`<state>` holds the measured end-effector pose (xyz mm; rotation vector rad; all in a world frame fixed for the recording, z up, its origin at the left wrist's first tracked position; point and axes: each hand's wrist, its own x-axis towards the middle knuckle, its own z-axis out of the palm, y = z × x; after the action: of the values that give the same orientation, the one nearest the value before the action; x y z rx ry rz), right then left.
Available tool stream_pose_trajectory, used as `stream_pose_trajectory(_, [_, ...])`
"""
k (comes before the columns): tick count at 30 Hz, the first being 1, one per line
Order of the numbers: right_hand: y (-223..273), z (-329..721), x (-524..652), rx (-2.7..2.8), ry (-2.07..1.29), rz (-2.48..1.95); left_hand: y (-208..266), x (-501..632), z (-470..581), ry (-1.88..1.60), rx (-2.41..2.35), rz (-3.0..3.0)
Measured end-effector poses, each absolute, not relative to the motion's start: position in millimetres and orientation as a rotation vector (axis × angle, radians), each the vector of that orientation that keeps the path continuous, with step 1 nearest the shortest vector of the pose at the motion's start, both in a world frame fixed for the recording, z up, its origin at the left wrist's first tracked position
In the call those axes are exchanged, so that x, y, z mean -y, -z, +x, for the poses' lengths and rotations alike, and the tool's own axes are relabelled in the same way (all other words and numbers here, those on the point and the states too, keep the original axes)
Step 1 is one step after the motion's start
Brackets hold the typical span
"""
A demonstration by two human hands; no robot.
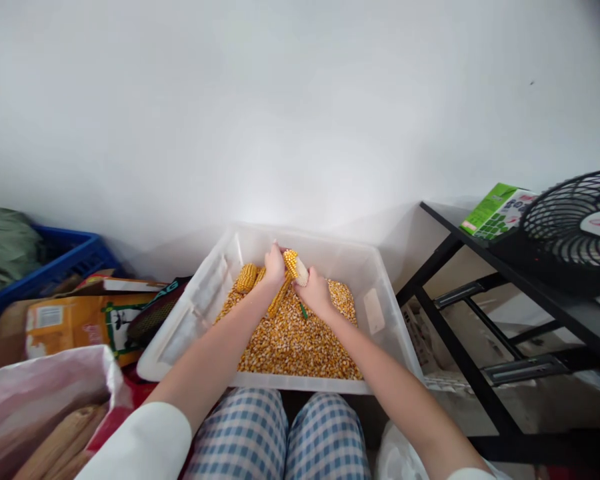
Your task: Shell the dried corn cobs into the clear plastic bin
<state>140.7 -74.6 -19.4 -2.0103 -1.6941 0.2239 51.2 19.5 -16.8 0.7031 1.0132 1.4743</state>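
Observation:
Above a translucent plastic bin (399, 320), both my hands are closed on a partly stripped corn cob (291, 261). Yellow kernels cover its upper left side, and a pale bare stretch shows on the right. My left hand (276, 268) grips its left side, the fingertips mostly hidden. My right hand (314, 291) is wrapped round its lower right end. Beneath them, loose corn kernels (300, 350) fill the bin's bottom. Unstripped corn cobs (247, 277) lie at the left on the kernels. A small green strip (303, 311) shows just under my right hand; its kind is unclear.
To the right, a black metal-framed stand (460, 300) carries a black fan (575, 220) and a green-and-white box (497, 210). At left are a blue crate (87, 257), an orange package (70, 323) and an open sack (45, 373). A white wall (300, 120) rises behind the bin.

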Motion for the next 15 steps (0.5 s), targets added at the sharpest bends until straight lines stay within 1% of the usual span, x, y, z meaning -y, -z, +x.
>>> stream_pose_trajectory(3, [19.7,137.5,74.6,1.695,-0.231,-2.026,17.3,-14.8,56.5,-1.559,-1.077,0.653])
stream_pose_trajectory(9, [21.8,130.9,79.4,1.722,-0.175,-2.024,7.4,-1.0,72.4,-1.262,-0.904,0.419])
stream_pose_trajectory(12, [21.9,127.1,79.8,1.701,-0.205,-2.007,2.4,0.7,73.7,-1.331,-0.954,0.422])
stream_pose_trajectory(15, [21.0,125.3,79.8,1.677,-0.321,-1.889,-1.1,1.7,69.8,-1.397,-0.984,0.547])
